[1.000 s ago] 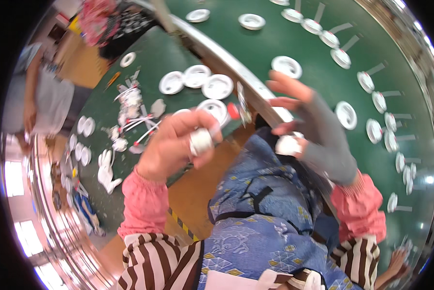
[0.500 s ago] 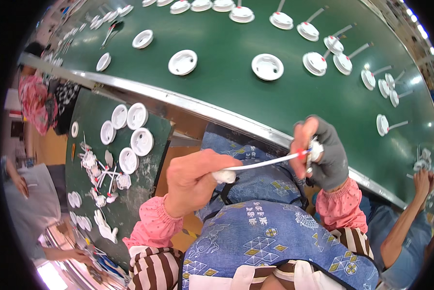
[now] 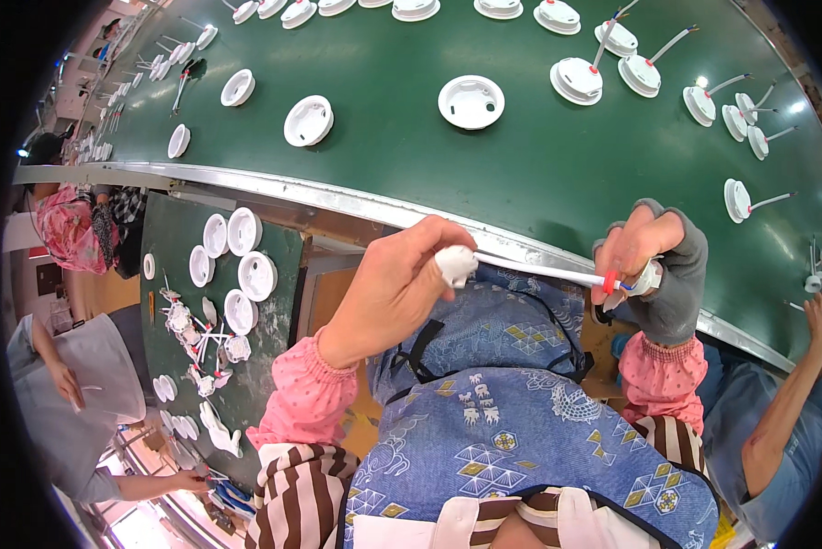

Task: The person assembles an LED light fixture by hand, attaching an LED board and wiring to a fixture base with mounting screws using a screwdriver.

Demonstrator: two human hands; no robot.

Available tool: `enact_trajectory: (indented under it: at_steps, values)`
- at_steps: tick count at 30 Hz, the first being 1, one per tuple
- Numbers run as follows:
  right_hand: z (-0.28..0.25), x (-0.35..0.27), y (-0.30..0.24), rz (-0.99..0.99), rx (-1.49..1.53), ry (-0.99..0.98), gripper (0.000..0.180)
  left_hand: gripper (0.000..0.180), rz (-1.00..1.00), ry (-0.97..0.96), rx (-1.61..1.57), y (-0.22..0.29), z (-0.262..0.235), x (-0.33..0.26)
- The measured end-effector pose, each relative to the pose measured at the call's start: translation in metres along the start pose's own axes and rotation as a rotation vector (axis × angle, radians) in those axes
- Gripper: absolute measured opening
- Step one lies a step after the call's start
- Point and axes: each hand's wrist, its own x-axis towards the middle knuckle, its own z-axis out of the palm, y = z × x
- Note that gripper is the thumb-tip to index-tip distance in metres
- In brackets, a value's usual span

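Observation:
My left hand (image 3: 388,288) is closed in a pinch around one end of a white cable (image 3: 544,269). A lumpy white piece (image 3: 457,265) sits at its thumb tip; whether it is a wrapping on the thumb or a held part, I cannot tell. The cable runs nearly level to my right hand (image 3: 672,261), which wears a grey glove with bare fingertips. Those fingers are closed around the cable's other end, by a red ring (image 3: 610,282), a bit of blue wire and a small white fitting (image 3: 647,278). The fingers partly hide the fitting.
Ahead, a green worktable (image 3: 383,183) with a metal edge (image 3: 338,194) carries white round housings (image 3: 471,102) and several cabled ones (image 3: 577,80). A left side table (image 3: 274,357) holds white bowls (image 3: 257,276), loose parts and a white glove (image 3: 219,430). Co-workers' arms (image 3: 786,398) show at both sides.
Both hands have moved up and to the right with the cable between them. My left hand has turned, showing more of the white piece. The whole view has shifted slightly.

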Motion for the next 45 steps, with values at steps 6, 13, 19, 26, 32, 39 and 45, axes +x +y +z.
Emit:
enact_trajectory:
  at_steps: [6, 13, 19, 26, 32, 39, 45]
  values:
    - [-0.008, 0.002, 0.002, 0.086, 0.002, 0.026, 0.013, 0.021, 0.122, 0.114, -0.468, -0.020, 0.007, -0.006]
    - [-0.023, -0.008, 0.018, 0.154, 0.328, 0.134, 0.028, 0.014, 0.086, 0.230, -0.179, -0.028, 0.023, 0.023]
    - [-0.028, -0.007, -0.015, -0.031, 0.042, 0.291, 0.018, 0.060, 0.547, 0.430, 0.817, -0.012, -0.016, 0.121]
    - [-0.022, 0.000, -0.004, 0.007, -0.007, 0.343, 0.009, 0.083, 0.236, 0.049, 0.897, -0.038, -0.030, 0.127]
    - [-0.007, 0.022, 0.022, 0.012, -0.119, 0.220, 0.012, 0.091, 0.098, 0.316, 0.835, -0.026, -0.010, 0.053]
    - [0.013, 0.031, 0.031, 0.065, -0.312, 0.111, 0.010, 0.091, 0.262, 0.039, 0.737, -0.039, -0.043, 0.077]
    - [0.008, 0.032, 0.029, -0.019, -0.610, -0.070, 0.026, 0.081, 0.312, 0.108, 0.697, -0.051, -0.027, 0.079]
